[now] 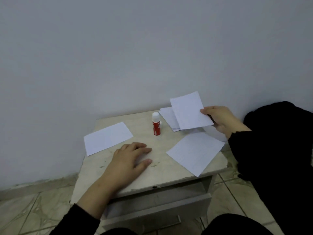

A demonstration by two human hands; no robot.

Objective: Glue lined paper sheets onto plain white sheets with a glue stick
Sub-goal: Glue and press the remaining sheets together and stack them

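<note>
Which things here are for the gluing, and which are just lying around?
For the job: glue stick; held sheet; sheet pile; left sheet; near sheet.
Just there: small table; drawer; dark cloth.

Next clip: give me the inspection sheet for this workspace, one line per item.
Surface: small pale cabinet top, scuffed.
Job's things: glue stick upright, capped; sheet at left; sheet at right overhanging the edge; paper stack at the back.
Clutter: nothing seen.
Grippers: left hand flat on top; right hand pinches a lifted sheet.
Cables: nothing seen.
Surroundings: grey wall, tiled floor.
</note>
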